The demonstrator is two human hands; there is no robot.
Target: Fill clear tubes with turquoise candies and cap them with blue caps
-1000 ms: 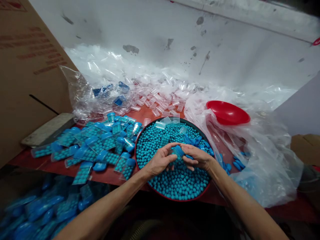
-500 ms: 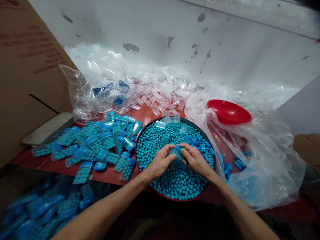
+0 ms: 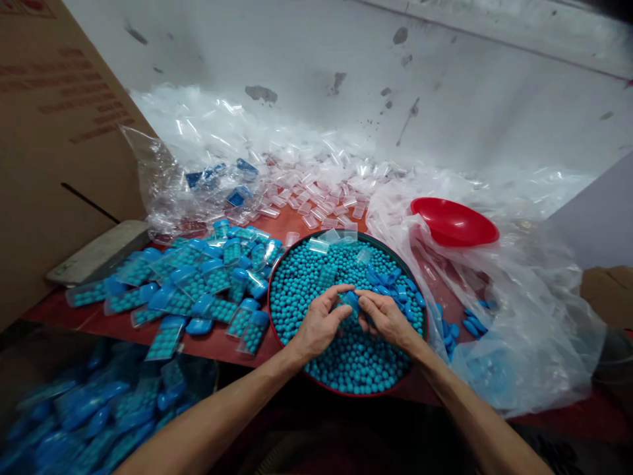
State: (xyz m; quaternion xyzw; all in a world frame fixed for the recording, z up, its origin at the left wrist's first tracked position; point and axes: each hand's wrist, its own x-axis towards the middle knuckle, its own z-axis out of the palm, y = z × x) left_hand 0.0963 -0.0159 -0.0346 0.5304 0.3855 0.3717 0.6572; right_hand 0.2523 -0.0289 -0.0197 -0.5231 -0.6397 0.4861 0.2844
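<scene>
While over beads [image 3: 357,369] — left hand [image 3: 320,321], right hand [image 3: 387,318] — fingers [image 3: 341,289] inward.

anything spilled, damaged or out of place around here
The wall has dark blotches, possibly flaking paint. The red bowl looks tilted on crumpled clear plastic. Some blue caps lie outside the round tray, though others are inside. I see no spilled beads.

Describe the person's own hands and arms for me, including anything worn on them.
The left hand and right hand are both bare, without gloves. No watch or bracelet shows on either wrist. Both forearms are uncovered as far as the picture shows, with no sleeves in sight.
</scene>
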